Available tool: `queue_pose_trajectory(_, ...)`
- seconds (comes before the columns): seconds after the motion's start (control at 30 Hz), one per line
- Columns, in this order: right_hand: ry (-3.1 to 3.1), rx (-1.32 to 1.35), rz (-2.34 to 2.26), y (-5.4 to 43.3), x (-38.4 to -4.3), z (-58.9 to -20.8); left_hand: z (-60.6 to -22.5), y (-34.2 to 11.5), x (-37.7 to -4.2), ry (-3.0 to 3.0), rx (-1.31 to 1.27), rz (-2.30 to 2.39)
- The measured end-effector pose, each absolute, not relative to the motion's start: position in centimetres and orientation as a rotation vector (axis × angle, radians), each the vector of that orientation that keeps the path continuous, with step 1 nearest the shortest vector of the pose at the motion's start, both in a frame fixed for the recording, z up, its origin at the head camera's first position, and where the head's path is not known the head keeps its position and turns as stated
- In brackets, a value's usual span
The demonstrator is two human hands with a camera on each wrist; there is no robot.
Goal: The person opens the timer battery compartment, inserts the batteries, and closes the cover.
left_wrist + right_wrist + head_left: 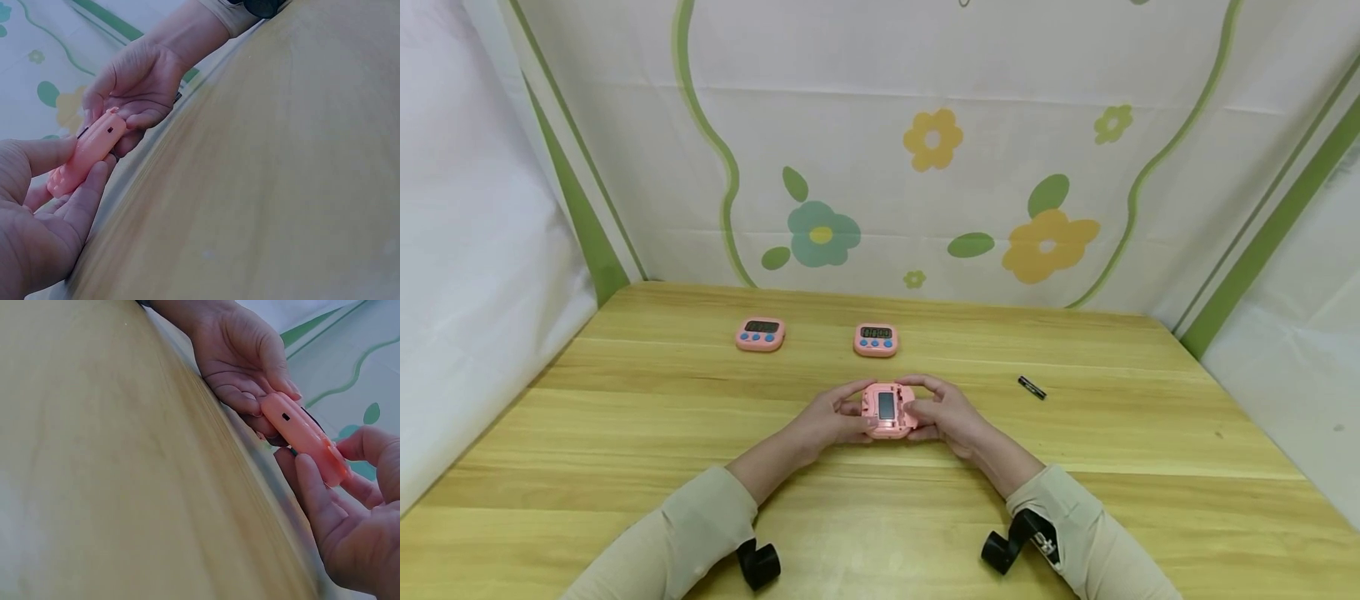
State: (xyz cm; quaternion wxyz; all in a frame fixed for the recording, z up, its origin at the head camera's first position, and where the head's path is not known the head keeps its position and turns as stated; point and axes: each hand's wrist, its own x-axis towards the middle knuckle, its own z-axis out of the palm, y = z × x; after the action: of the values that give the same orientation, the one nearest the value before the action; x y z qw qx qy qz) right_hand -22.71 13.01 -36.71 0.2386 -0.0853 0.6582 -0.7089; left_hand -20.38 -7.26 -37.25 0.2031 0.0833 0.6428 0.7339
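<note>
A pink timer (887,427) is held between both hands above the middle of the table, its back turned up with a grey rectangle on it. My left hand (822,422) grips its left side, thumb on the upper face and fingers beneath. On the other side my right hand (953,419) holds the edge, with the thumb on a pink flap at the battery compartment. Both wrist views show the timer's rounded side (100,140) with a small dark slot. What lies under the right thumb is hidden.
Two more pink timers with blue buttons lie face up toward the back, one at left (761,335) and one near the middle (876,341). A small black battery (1032,387) lies to the right of my hands. Behind the wooden table (1150,400) hangs a flowered curtain (880,167).
</note>
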Motion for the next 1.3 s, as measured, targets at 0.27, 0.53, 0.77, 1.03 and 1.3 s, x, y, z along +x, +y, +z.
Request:
queue_pose_trajectory(0.27, 1.921, -0.2, -1.94, 13.3, -23.0, -36.4, -37.4, -7.3, -20.4, 1.772, 0.193, 2.06)
queue_pose_trajectory(0.53, 1.999, -0.141, -1.928, 13.4, -23.2, -35.9, -37.2, -7.3, -20.3, 1.78, 0.207, 2.063)
queue_pose_trajectory(0.77, 2.018, -0.017, -1.99, 14.2, -23.8, -35.1, -37.1, -7.2, -20.3, 1.78, 0.2, 2.067)
queue_pose_trajectory(1.03, 1.929, 0.023, -2.127, 15.7, -24.6, -34.7, -37.2, -7.1, -20.4, 1.781, 0.193, 2.066)
queue_pose_trajectory(1.3, 1.834, 0.069, -2.22, 16.7, -25.4, -35.2, -37.0, -7.3, -20.5, 1.771, 0.196, 2.063)
